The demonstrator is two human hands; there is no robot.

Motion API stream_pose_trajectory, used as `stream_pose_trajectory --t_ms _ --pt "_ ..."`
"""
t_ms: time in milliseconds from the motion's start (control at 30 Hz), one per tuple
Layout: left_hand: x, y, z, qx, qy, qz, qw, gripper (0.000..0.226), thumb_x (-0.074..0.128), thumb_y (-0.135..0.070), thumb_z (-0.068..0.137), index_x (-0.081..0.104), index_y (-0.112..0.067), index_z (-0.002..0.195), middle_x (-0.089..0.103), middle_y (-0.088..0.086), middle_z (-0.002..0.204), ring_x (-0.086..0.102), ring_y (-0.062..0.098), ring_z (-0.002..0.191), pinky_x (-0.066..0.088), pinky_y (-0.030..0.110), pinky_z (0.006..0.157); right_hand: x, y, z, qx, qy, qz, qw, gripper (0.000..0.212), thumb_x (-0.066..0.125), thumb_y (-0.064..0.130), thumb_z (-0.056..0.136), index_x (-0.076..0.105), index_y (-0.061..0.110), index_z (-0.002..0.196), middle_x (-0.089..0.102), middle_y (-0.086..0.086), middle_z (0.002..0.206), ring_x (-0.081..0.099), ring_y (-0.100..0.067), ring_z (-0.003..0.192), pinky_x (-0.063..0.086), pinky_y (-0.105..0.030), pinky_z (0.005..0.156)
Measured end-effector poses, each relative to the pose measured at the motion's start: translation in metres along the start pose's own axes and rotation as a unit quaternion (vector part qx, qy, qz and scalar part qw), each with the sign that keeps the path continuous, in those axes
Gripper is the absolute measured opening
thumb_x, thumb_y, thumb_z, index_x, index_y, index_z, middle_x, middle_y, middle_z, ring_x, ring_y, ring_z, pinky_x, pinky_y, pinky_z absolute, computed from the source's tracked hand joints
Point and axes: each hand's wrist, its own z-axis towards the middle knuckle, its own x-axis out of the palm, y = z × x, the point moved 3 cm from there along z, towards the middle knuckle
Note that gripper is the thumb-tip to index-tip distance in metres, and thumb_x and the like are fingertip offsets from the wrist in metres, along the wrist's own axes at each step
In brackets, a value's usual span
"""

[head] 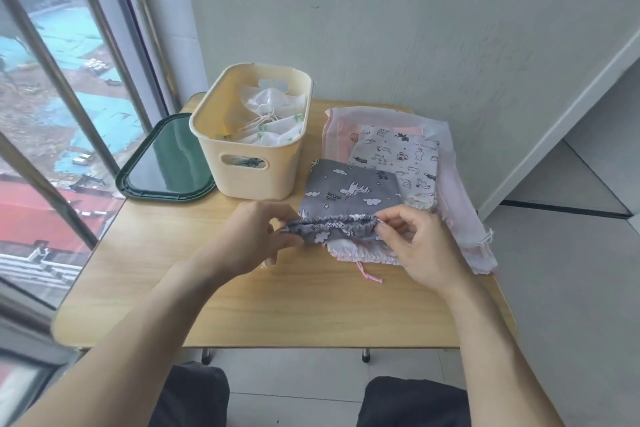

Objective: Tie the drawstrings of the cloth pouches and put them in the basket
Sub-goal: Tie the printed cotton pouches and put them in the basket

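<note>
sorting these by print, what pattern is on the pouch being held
Grey pouch with white unicorns and clouds, seen in the head view.

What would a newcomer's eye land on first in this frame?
Probably the two hands at centre: the left hand and right hand pinch the gathered mouth of a grey unicorn-print pouch on the wooden table. Behind it to the left stands a cream basket already holding tied white pouches.

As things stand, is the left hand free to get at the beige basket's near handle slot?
Probably not yet: the left hand pinches the grey pouch opening. Nothing stands between it and the basket, so once it lets go the way looks clear.
</note>
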Motion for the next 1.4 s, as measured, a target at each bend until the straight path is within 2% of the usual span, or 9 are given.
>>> stream_pose_trajectory --t_ms 133,267,400,600,733,900,1100,1267,1400 --pt "-0.009 -0.001 -0.003 -0.031 -0.002 0.002 1.0 0.016 0.083 -0.023 0.079 0.072 -0.021 0.09 0.062 -0.016 0.053 0.05 0.016 0.037 0.033 0.017 0.039 -0.004 -0.006 -0.002 0.017 0.004 0.004 1.0 0.019 0.079 0.015 0.087 0.075 0.034 0.09 0.074 0.017 0.081 0.065 -0.004 0.072 0.054 -0.022 0.067" --pt "-0.018 0.002 -0.006 -0.043 0.005 -0.003 0.999 0.032 0.091 -0.032 0.064 0.073 -0.022 0.088 0.07 -0.01 0.086 0.053 0.016 0.036 0.032 0.015 0.038 -0.014 -0.008 -0.008 0.034 0.026 0.008 0.999 0.007 0.082 0.027 0.081 0.079 0.03 0.086 0.076 0.016 0.083 0.067 -0.002 0.075 0.05 -0.015 0.071" --pt "-0.021 0.004 -0.006 -0.065 0.034 -0.005 0.997 0.028 0.092 -0.032 0.062 0.073 -0.017 0.077 0.068 -0.012 0.065 0.046 0.015 0.034 0.033 0.018 0.039 -0.022 -0.013 -0.013 0.058 0.056 -0.002 0.997 0.018 0.076 0.044 0.074 0.079 0.029 0.083 0.078 0.014 0.086 0.071 -0.005 0.084 0.052 -0.019 0.08" --pt "-0.031 0.015 -0.003 -0.076 0.031 -0.022 0.996 0.018 0.085 -0.029 0.075 0.075 -0.015 0.07 0.069 0.0 0.06 0.047 0.014 0.036 0.039 0.021 0.041 -0.044 -0.027 -0.019 0.094 0.03 -0.001 0.995 0.008 0.078 0.03 0.083 0.078 0.023 0.084 0.077 -0.001 0.084 0.064 -0.013 0.076 0.05 -0.029 0.078" --pt "-0.032 0.019 -0.002 -0.043 0.029 -0.039 0.998 0.017 0.065 -0.023 0.095 0.075 -0.019 0.083 0.073 -0.001 0.07 0.05 0.017 0.037 0.043 0.022 0.046 -0.05 -0.032 -0.021 0.109 0.007 -0.004 0.994 0.008 0.075 0.024 0.09 0.077 0.02 0.083 0.07 0.008 0.067 0.056 -0.006 0.061 0.046 -0.022 0.066" --pt "-0.019 0.004 0.002 -0.021 -0.026 -0.197 0.98 0.031 0.066 -0.039 0.09 0.071 -0.009 0.081 0.073 0.005 0.08 0.063 0.013 0.072 0.045 0.027 0.067 -0.042 -0.014 -0.019 0.084 -0.036 0.117 0.989 0.028 0.069 0.019 0.094 0.066 0.0 0.074 0.048 -0.007 0.061 0.04 -0.021 0.059 0.034 -0.026 0.053" --pt "0.003 -0.021 0.004 0.036 0.019 -0.46 0.887 0.03 0.061 -0.02 0.086 0.051 -0.014 0.058 0.074 0.021 0.095 0.063 0.035 0.098 0.045 0.044 0.089 -0.007 0.032 -0.023 -0.086 -0.172 0.111 0.975 0.029 0.07 0.022 0.09 0.063 0.009 0.065 0.067 -0.006 0.092 0.065 -0.012 0.088 0.049 -0.019 0.078" --pt "0.019 -0.031 0.001 -0.001 0.027 -0.498 0.867 0.037 0.057 -0.024 0.091 0.042 -0.009 0.06 0.052 0.014 0.053 0.047 0.024 0.045 0.038 0.033 0.051 0.02 0.041 -0.026 -0.058 -0.051 0.303 0.95 0.035 0.057 0.033 0.102 0.064 0.006 0.08 0.074 -0.015 0.108 0.068 -0.031 0.109 0.053 -0.041 0.094" --pt "0.022 -0.029 0.002 -0.061 0.039 -0.482 0.873 0.047 0.052 -0.024 0.101 0.034 -0.017 0.058 0.029 0.001 0.047 0.019 0.011 0.04 0.021 0.019 0.041 0.027 0.05 -0.025 0.051 0.025 0.492 0.869 0.029 0.046 0.027 0.097 0.061 0.01 0.08 0.069 -0.014 0.083 0.071 -0.031 0.078 0.059 -0.037 0.074"
